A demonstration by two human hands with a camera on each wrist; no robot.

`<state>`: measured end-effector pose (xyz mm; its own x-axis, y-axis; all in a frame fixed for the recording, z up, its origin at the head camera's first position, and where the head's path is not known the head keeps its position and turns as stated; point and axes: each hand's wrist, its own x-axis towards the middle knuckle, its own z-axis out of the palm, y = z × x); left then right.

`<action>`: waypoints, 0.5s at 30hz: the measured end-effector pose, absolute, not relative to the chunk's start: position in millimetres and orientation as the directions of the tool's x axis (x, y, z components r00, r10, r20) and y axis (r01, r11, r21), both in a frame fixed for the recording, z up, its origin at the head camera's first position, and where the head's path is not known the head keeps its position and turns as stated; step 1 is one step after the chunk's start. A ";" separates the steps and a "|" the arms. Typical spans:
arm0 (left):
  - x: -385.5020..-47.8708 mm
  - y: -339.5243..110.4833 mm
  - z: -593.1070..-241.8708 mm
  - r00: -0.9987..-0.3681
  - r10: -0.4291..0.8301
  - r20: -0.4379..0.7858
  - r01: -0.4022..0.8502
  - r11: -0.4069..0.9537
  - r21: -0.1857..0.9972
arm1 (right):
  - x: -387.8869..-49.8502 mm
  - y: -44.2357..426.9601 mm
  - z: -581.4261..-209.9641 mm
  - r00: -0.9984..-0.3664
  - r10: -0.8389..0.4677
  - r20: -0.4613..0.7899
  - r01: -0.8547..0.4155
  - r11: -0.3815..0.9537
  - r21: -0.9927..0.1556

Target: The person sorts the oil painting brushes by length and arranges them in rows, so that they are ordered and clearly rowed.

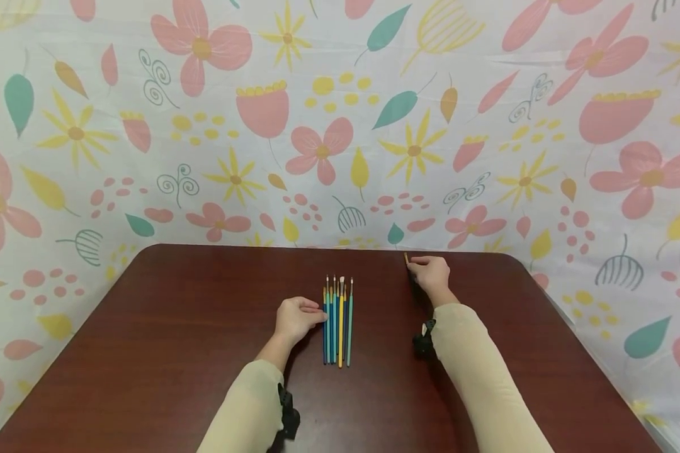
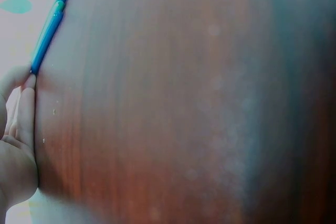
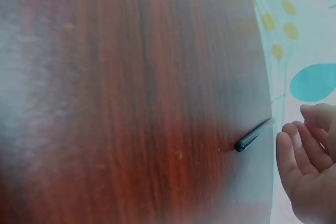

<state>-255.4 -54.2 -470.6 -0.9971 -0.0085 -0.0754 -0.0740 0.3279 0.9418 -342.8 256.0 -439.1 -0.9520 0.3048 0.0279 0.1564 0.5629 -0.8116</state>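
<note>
Left hand (image 1: 298, 318): relaxed, fingertips laid against left side of slim blue, turquoise and yellow paintbrush row (image 1: 340, 324) | Right hand (image 1: 430, 274): beside glossy dark-handled paintbrush (image 3: 253, 135), right of row and beyond; grasp cannot be told | Risk: row may be scattered if pushed strongly; dark brush may be rolled off glossy reddish-brown table (image 1: 204, 302) if nudged

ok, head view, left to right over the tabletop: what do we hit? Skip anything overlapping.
Left hand → yellow-handled paintbrush → rightmost teal paintbrush → right hand.
</note>
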 end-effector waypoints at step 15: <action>-252.4 -54.4 -466.8 -0.996 -0.022 -0.083 -0.085 0.324 0.942 | -319.2 238.8 -437.7 -0.978 0.183 0.101 0.025 0.581 -0.813</action>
<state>-252.4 -54.4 -466.8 -0.9963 -0.0222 -0.0825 -0.0852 0.3242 0.9421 -319.2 238.8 -437.7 -0.9779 0.1832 0.1012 0.0247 0.5811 -0.8135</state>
